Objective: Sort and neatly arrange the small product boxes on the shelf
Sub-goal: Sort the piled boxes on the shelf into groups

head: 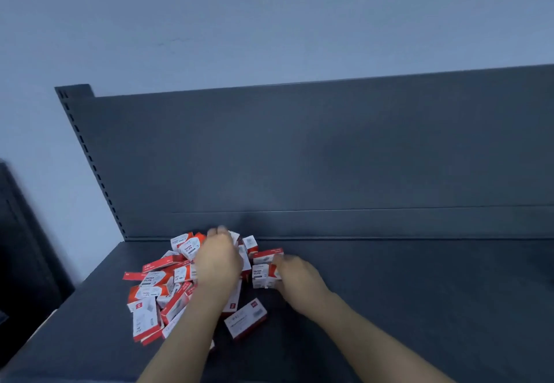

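One uncounted heap of boxes (156,295) on the shelf (389,292); right hand (296,276) grips a paper-clip box (261,276); left hand (218,264) blurred, grip unclear

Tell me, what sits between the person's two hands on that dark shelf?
Small red-and-white paper-clip boxes fill the gap between the left hand and the right hand, as the head view shows.

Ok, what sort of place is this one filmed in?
Probably a shop or stockroom stationery aisle: a dark metal display shelf with a slotted upright and back panel, like retail shelving, and a jumbled pile of red-and-white paper clip boxes lying on it.
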Motion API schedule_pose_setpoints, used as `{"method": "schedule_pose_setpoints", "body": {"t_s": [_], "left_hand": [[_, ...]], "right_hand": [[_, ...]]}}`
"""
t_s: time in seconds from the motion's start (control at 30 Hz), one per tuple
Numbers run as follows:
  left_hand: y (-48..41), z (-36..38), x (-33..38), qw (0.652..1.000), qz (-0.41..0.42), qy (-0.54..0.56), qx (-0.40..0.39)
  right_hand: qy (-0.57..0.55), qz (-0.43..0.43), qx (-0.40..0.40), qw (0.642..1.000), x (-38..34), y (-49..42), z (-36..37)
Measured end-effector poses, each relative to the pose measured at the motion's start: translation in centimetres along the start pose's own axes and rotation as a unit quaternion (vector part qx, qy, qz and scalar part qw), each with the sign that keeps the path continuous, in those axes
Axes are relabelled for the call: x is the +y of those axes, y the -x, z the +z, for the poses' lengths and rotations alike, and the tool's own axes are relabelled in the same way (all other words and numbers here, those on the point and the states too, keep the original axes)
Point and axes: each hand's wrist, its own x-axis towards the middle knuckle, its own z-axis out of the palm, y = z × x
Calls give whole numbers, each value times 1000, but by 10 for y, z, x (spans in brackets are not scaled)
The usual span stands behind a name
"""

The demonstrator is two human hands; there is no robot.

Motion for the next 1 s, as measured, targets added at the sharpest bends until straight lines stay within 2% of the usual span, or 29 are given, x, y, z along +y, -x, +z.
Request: {"method": "schedule_pose_setpoints", "body": {"t_s": [0.1, 0.23, 0.47, 0.7, 1.0], "left_hand": [[5, -9, 40, 998, 58, 25, 28], [24, 4, 108, 992, 113, 45, 13], [93, 56, 261, 972, 207, 110, -32], [167, 103, 405, 951, 256, 158, -76], [206, 133, 491, 941, 279, 143, -125]], "right_hand": [[8, 11, 30, 999, 19, 13, -23], [-2, 58, 74, 996, 63, 43, -59], [8, 135, 153, 979, 203, 135, -117], [29, 213, 167, 962, 332, 229, -165], [47, 274, 155, 948, 415, 274, -183]]}}
